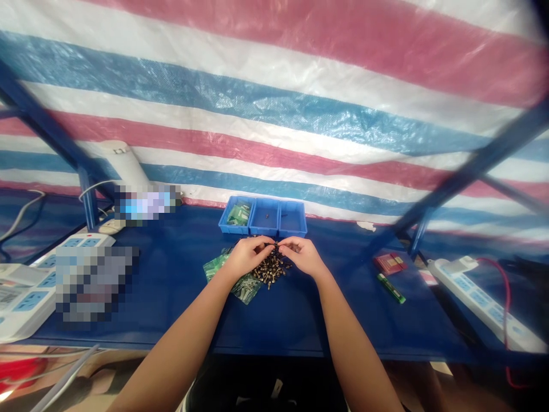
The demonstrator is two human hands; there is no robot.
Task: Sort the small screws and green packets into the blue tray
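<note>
My left hand [249, 255] and my right hand [302, 255] meet fingertip to fingertip above a pile of small brass-coloured and dark metal pieces, which look like screws or fittings [271, 271]. Thumb and forefinger are pinched together on each hand. A tiny dark piece seems to be between the fingertips, too small to name. Beside and partly under my left hand lie green-printed clear bags [247, 289] with slim silvery pieces inside. Just beyond my hands stand three joined blue bins [292, 228]. Green packets [240, 214] fill the left one; the other two each hold a tiny dark item.
On the right lie a red box [390, 263], a green packet [391, 288] and a white power strip [484, 303] with a red cable. Another power strip [72, 269] and blurred-out objects sit left. Blue metal posts [88, 197] frame the blue table [274, 332]; striped sheeting hangs behind.
</note>
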